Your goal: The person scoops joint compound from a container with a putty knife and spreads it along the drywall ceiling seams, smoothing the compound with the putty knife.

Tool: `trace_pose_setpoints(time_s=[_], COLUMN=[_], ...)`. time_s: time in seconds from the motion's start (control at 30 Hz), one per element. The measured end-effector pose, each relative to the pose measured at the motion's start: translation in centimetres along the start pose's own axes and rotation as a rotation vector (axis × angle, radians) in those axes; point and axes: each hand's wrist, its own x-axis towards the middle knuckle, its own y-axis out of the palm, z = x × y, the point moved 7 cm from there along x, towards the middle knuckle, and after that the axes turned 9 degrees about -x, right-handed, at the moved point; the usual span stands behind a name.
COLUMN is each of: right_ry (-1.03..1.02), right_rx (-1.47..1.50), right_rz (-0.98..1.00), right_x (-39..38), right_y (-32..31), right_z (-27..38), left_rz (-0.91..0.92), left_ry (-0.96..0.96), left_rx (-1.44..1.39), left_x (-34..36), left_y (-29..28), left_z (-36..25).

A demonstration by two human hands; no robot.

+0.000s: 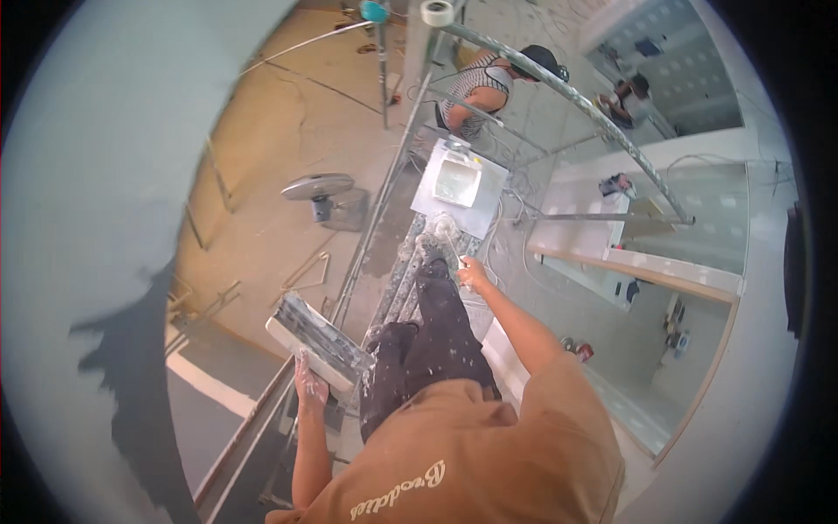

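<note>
My left hand (312,381) grips a long, pale plasterer's pan (312,332) streaked with grey-white compound, at the lower left. My right hand (472,274) is closed on a slim-handled tool (453,246) whose far end meets a white, compound-covered lump (443,225) near my feet, too small to make out. Beyond it a white square bucket (456,190) with white material sits on a pale board (484,212) with small items at its far edge. My splattered dark-trousered legs rest on a speckled scaffold platform (401,267).
Speckled scaffold rails (567,92) surround me. A co-worker in a striped top (480,92) bends just beyond the board; another person (624,105) is farther right. A fan (319,187) stands on the floor below. A grey-patched wall (105,262) curves along the left.
</note>
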Motion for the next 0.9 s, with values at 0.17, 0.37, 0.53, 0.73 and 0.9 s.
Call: trace_pose_setpoints(time_s=[0.17, 0.37, 0.53, 0.73, 0.9], right_ry=[-0.219, -0.215, -0.207, -0.119, -0.103], right_rx=[-0.457, -0.529, -0.666, -0.721, -0.804], right_rz=[-0.377, -0.392, -0.373, -0.293, -0.534], right_x=[13.6, 27.8, 40.0, 48.3, 48.4], right_y=[-7.1, -5.7, -8.9, -6.8, -6.4], right_z=[-6.0, -2.8, -2.9, -2.7, -6.8], left_rz=[0.079, -0.026, -0.054, -0.195, -0.129], left_ry=[-0.163, -0.224, -0.236, -0.168, -0.196], left_rx=[0.132, 0.145, 0.157, 0.254, 0.252], left_x=[9.6, 18.1, 22.8, 25.2, 26.6], left_y=[7.3, 7.2, 8.6, 8.2, 9.1], left_z=[9.9, 16.1, 21.3, 23.0, 24.8])
